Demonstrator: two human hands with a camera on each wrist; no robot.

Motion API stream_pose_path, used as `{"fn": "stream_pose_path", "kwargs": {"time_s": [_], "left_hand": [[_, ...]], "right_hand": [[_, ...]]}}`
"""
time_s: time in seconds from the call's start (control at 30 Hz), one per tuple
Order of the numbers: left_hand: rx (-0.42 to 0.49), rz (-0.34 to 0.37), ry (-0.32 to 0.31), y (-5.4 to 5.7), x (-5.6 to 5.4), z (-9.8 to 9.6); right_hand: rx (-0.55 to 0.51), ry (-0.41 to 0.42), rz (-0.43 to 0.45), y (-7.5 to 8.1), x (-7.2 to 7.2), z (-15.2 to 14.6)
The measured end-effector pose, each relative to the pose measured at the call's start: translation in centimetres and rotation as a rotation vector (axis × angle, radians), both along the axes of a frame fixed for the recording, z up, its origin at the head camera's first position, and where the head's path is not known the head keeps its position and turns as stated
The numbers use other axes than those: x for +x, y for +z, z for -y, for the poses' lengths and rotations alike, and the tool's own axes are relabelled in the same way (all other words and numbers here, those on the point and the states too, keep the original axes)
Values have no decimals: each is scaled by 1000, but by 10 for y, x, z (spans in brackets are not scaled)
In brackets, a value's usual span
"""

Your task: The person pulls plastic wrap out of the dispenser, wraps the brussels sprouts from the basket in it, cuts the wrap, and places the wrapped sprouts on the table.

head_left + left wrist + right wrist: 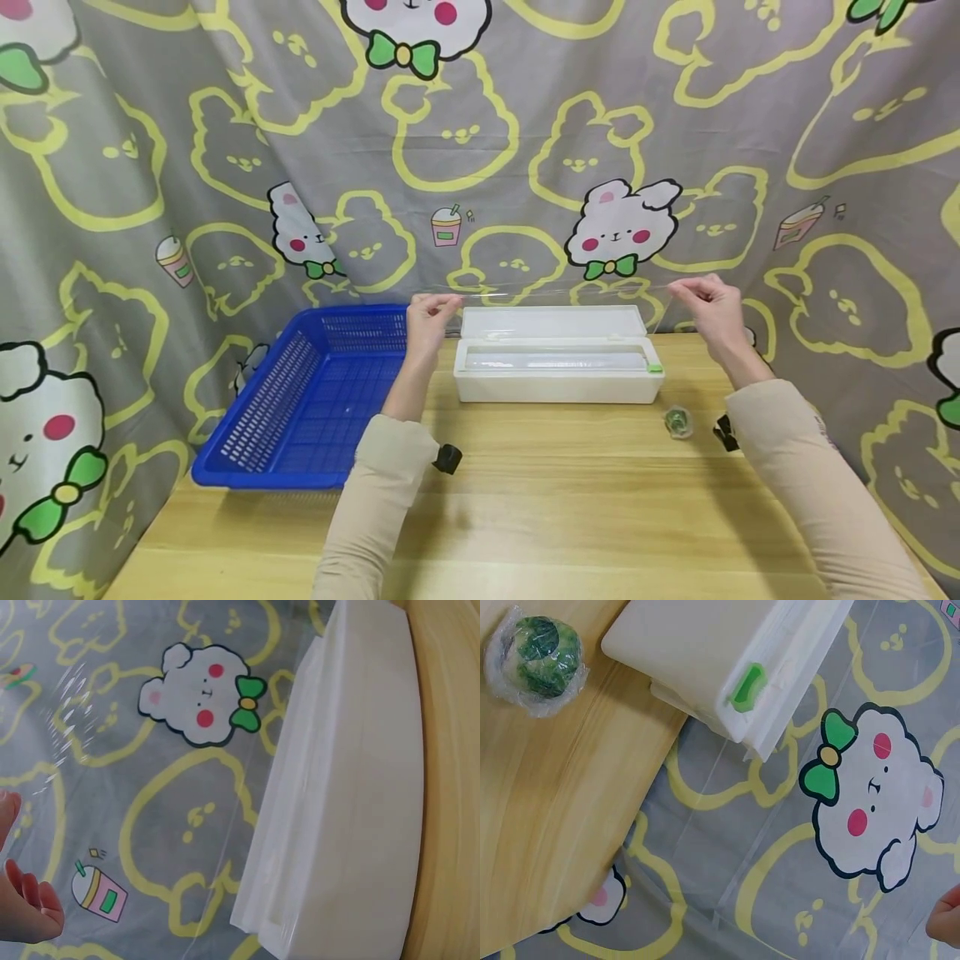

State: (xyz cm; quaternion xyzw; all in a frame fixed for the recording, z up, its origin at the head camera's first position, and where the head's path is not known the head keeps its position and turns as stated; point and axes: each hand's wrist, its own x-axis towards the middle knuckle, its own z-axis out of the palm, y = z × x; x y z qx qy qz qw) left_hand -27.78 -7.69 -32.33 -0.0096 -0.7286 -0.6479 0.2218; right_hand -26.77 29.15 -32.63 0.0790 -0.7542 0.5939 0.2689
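Observation:
A sheet of clear cling film (558, 292) is stretched taut in the air between both hands. My left hand (431, 323) pinches its left end between thumb and fingers; my right hand (711, 313) pinches the right end at about the same height. Below the film stands a white cling film dispenser box (558, 390) with its lid (551, 321) raised at the back and a film roll (555, 360) inside. A green slide piece (748, 688) sits at the box's right end. In the left wrist view the film (71, 709) shows as shiny creases beside the left fingers.
To the left stands a blue plastic basket (262, 480), close by the left forearm. A small green vegetable (547, 658) wrapped in film lies on the wooden table (570, 500), right of the box. Behind the table hangs a grey patterned curtain (510, 108).

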Motion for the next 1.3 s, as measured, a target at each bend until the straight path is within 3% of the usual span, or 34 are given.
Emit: {"fn": "stream_pose_path", "kwargs": {"time_s": [0.73,1.3], "left_hand": [[7,-53,-21,16,5,2],[10,-46,-49,33,14,3]], "right_hand": [[-10,-51,-5,19,9,2],[-57,19,-99,34,13,3]]}}
